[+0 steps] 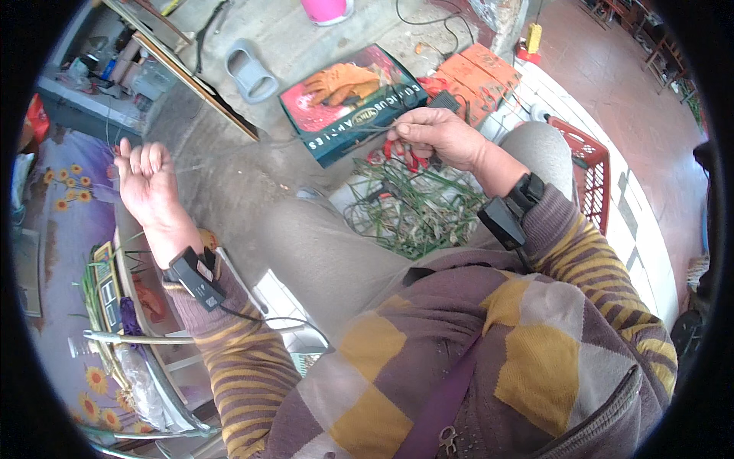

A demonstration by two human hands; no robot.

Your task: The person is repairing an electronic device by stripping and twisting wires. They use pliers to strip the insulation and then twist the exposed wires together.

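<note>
My left hand [147, 183] is raised at the left, fingers curled in around a thin pale strand that loops up beside the fingertips. The strand runs faintly across to the right, blurred along part of its length. Thumb and forefinger of my right hand [440, 138] pinch its darker end in front of a picture box [359, 103]. Just under that hand are red looped handles [409, 158], like those of scissors; whether my fingers hold them is hidden. Below, between my knees, lies a heap of cut green stalks and leaves [417, 210].
An orange-red box [478, 80] sits behind my right hand, and a red plastic crate [585, 172] stands right of my knee. A grey slipper [251, 73] and a pink bucket [327, 9] are on the floor ahead. A metal-framed chair [153, 339] with bags is at my left.
</note>
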